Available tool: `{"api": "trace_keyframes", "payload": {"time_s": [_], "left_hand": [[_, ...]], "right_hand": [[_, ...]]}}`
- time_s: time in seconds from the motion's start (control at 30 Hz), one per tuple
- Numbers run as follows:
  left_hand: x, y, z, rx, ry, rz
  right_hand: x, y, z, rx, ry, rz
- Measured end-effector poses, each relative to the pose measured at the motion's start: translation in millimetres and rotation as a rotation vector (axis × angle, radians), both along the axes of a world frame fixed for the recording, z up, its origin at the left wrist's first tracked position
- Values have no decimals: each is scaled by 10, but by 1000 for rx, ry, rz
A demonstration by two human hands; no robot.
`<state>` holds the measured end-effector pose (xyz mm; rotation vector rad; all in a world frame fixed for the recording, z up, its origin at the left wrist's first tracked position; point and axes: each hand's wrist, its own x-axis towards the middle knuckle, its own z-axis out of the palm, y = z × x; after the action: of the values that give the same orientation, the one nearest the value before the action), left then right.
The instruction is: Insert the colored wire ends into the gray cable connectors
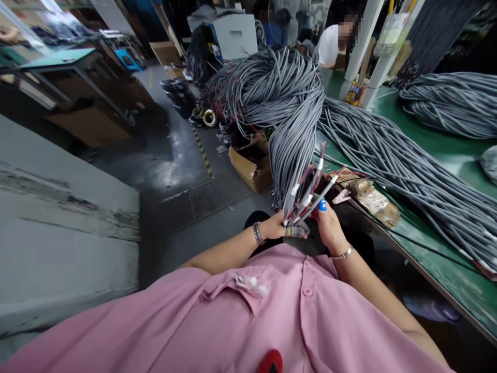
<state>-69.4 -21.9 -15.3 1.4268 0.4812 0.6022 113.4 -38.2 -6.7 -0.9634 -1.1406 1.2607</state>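
Note:
Several grey cable ends (306, 202) with white sleeves and thin red wires stick up between my hands. My left hand (280, 226), with a grey covering on a finger, is closed around their lower part. Beside them on the right, my right hand (328, 224) touches the cables with its fingers bent; a blue cover (322, 205) sits on one digit. Its fingertips are partly hidden behind the cables. A thick bundle of grey cables (293, 140) hangs over the bench edge just beyond my hands.
Long grey cables (407, 160) lie along the green bench (458, 259) at the right. A pink clip (341, 196) lies near the bench edge. An open cardboard box (250, 166) stands on the floor. Another person (328, 46) is behind the bench, near white posts (365, 39).

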Motion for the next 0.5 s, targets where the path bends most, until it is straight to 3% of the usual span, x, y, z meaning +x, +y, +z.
{"api": "trace_keyframes", "payload": {"time_s": [0.2, 0.33, 0.4, 0.5], "left_hand": [[-89, -34, -56, 116, 36, 21], [-170, -46, 12, 160, 53, -19], [-219, -51, 45, 107, 32, -30], [-309, -26, 47, -3, -110, 174]], "right_hand": [[-111, -145, 465, 53, 283, -12], [-118, -365, 600, 75, 267, -24], [-77, -455, 639, 85, 238, -58], [82, -563, 669, 132, 207, -126]]}}
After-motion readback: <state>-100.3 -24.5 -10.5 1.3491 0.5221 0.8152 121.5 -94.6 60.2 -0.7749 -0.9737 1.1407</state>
